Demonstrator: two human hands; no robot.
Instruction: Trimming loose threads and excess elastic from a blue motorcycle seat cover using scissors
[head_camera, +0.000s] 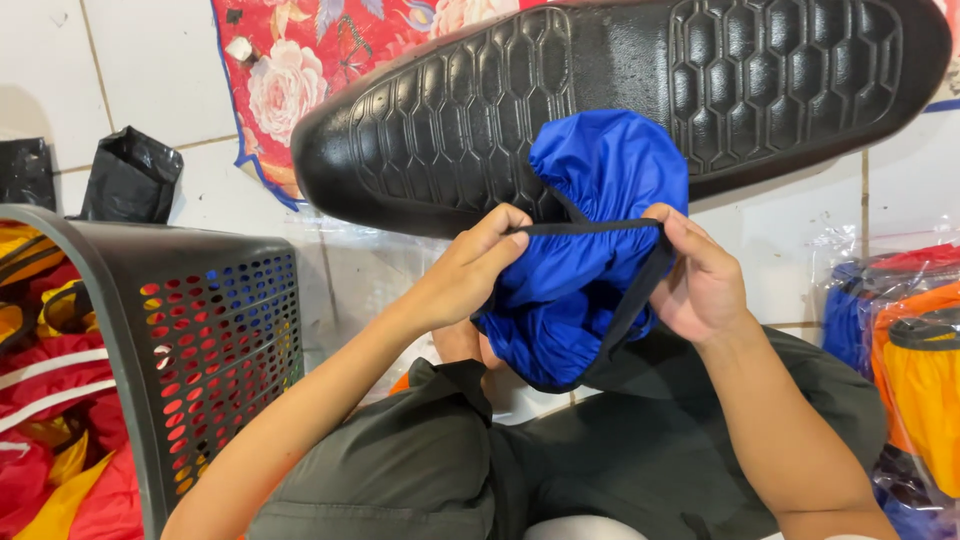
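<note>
Blue shoe cover (590, 240), one, elastic edge stretched between your left hand (470, 270) and right hand (700, 280), both pinching it; one black sole (620, 90) just behind.

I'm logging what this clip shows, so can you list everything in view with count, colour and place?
shoe cover: one, blue with black elastic rim, centre, stretched between both hands
shoe: one, black, sole up, top centre behind the cover
laundry basket: one, dark grey, perforated, left, holding red and yellow fabric
floral cloth: one, red with pink flowers, top left on the tiled floor
black plastic bags: two, upper left on the floor
packed covers in clear plastic: several, blue, orange, yellow, right edge
trousers: dark green, bottom centre
left hand: pinches the elastic rim
right hand: pinches the elastic rim
</note>
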